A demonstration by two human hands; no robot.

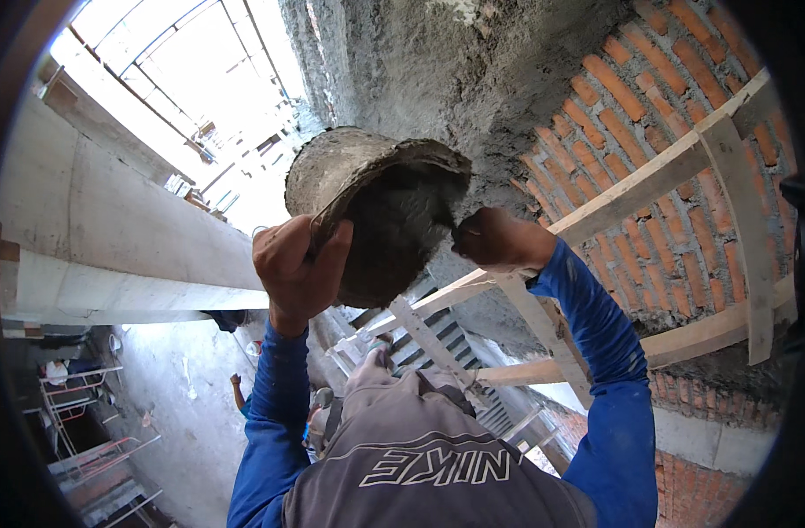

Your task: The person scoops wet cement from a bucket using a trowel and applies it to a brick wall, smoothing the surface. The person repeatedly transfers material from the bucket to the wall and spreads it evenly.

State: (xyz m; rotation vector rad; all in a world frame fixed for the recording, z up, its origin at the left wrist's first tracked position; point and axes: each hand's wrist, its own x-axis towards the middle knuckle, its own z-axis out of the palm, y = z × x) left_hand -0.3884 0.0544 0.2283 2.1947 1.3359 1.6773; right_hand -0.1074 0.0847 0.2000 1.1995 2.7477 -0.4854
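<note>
The mortar bucket (376, 207), tipped mouth-down toward the viewer just above centre, is being scooped from for plastering the brick wall (675, 132) at 2 o'clock. The left hand (298, 264) is clenched on its rim at 9 o'clock. The right hand (499, 238) reaches in from 3 o'clock, fist closed, probably on a trowel I cannot see; next it must lift a load clear without spilling.

Mortar-caked bucket (367, 207), tipped, w/ wet mortar
</note>
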